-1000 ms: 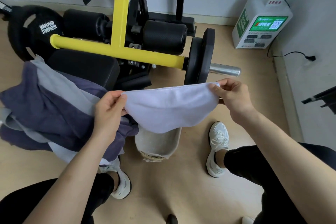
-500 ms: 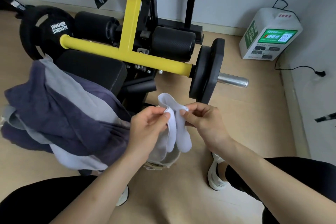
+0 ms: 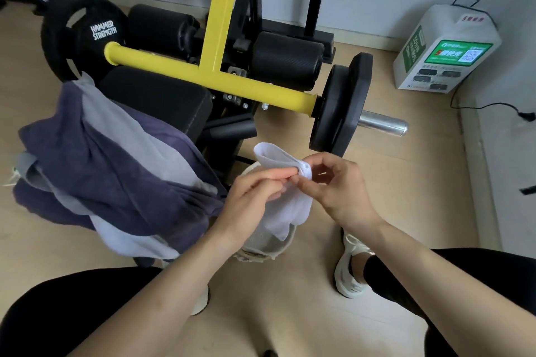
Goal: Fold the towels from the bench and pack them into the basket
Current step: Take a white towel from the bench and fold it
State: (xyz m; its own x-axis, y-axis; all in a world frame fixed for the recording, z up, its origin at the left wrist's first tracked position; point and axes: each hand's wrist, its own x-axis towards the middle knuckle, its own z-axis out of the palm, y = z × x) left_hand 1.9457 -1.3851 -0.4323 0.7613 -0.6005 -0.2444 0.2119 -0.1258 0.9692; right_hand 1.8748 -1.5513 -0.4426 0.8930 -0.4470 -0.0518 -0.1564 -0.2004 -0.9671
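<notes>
A small white towel hangs doubled over the beige basket on the floor. My left hand pinches its gathered top corners between thumb and fingers. My right hand pinches the same corners from the right side, its other fingers loosely curled. A heap of purple and grey towels is draped over the black padded bench to the left. Most of the basket is hidden behind the towel and my left hand.
A yellow-framed weight machine with black plates and a steel bar end stands just beyond my hands. A white charging box sits by the right wall with a cable. My white shoes flank the basket.
The towel was stretched wide between my hands. I brought both hands together, folding it in half, and both now hold the joined corners above the basket.
</notes>
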